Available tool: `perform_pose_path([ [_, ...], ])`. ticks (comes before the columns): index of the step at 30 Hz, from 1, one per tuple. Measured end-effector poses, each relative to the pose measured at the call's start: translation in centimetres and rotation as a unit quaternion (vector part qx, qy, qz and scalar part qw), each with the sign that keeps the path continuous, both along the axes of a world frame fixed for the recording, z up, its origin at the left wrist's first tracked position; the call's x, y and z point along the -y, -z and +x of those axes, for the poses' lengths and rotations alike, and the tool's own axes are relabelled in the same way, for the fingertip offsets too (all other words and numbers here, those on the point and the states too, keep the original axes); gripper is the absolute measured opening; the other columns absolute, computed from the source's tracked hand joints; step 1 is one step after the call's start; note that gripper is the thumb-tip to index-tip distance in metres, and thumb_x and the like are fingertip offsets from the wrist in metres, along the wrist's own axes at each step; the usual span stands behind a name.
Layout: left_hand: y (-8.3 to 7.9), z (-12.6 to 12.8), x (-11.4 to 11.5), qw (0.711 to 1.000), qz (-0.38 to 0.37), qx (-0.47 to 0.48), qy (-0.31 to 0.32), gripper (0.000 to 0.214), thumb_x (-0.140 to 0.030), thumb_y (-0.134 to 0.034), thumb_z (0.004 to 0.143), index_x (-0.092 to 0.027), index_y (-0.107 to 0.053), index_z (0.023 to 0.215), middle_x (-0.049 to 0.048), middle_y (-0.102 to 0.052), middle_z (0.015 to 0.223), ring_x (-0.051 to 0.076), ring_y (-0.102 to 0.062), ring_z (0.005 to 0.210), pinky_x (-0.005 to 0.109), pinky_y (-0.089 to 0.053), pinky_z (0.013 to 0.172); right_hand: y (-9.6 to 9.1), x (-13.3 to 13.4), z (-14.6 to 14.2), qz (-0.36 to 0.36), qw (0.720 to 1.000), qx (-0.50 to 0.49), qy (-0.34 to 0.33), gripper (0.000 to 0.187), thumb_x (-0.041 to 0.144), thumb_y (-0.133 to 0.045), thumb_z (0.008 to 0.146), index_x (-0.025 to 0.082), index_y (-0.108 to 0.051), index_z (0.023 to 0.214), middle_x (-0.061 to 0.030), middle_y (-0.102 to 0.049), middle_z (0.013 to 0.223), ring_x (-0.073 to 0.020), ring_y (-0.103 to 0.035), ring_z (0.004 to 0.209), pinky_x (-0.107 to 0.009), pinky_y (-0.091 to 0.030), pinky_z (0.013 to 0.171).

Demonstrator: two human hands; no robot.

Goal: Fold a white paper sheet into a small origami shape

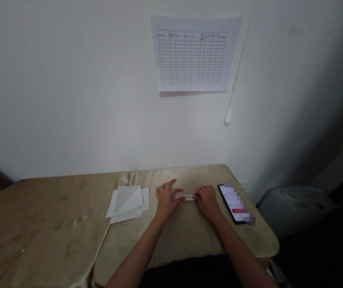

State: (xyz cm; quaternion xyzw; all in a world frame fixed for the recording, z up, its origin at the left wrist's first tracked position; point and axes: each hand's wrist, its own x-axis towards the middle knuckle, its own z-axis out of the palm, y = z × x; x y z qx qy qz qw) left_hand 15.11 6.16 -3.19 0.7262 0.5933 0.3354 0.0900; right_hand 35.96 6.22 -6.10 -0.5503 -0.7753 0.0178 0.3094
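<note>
A narrow white strip of folded paper (pixel 188 197) lies across the tabletop between my two hands. My left hand (pixel 167 196) pinches its left end between thumb and index finger, with the other fingers raised and spread. The right end is gripped by the curled fingers of my right hand (pixel 206 199), which hide that tip. To the left of my left hand is a loose pile of white paper sheets (pixel 128 202), overlapping at different angles.
A phone (pixel 234 204) with a lit, partly blurred screen rests right of my right hand. The table (pixel 54 224) has a shiny tan cover and meets a white wall, where a printed grid sheet (pixel 192 56) hangs. A pale plastic container (pixel 294 208) stands beyond the right edge.
</note>
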Motion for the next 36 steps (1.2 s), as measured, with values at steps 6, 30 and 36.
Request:
perform_pose_path([
  [6,0.2,0.6,0.6,0.999,0.0,-0.038,0.02,0.009,-0.028,-0.078,0.079,-0.035,-0.08,0.083,-0.0007,-0.055,0.147,0.035,-0.04,0.136,0.072,-0.009,0.116,-0.4,0.3,-0.1,-0.017,0.996,-0.063,-0.065,0.011,0.016,-0.058,0.091,0.021,-0.064,0.084,-0.0039,-0.069,0.093,-0.023,-0.057,0.104,-0.044,-0.033,0.108],
  [30,1.3,0.1,-0.6,0.999,0.005,0.032,0.023,0.005,-0.029,-0.08,0.078,-0.031,-0.081,0.082,0.0037,-0.06,0.139,0.034,-0.042,0.132,0.056,-0.031,0.113,0.8,-0.9,-0.2,-0.071,0.951,-0.277,-0.12,0.01,0.024,-0.068,0.086,0.025,-0.075,0.094,-0.0057,-0.068,0.109,-0.0244,-0.055,0.112,-0.043,-0.042,0.104],
  [36,1.2,0.5,-0.4,0.998,0.01,0.044,0.038,0.014,-0.027,-0.081,0.076,-0.032,-0.08,0.089,0.0037,-0.062,0.135,0.032,-0.047,0.129,0.055,-0.034,0.112,0.7,-0.9,-0.4,-0.07,0.945,-0.296,-0.122,0.01,0.031,-0.064,0.09,0.024,-0.071,0.089,-0.0058,-0.069,0.107,-0.0228,-0.058,0.109,-0.041,-0.043,0.103],
])
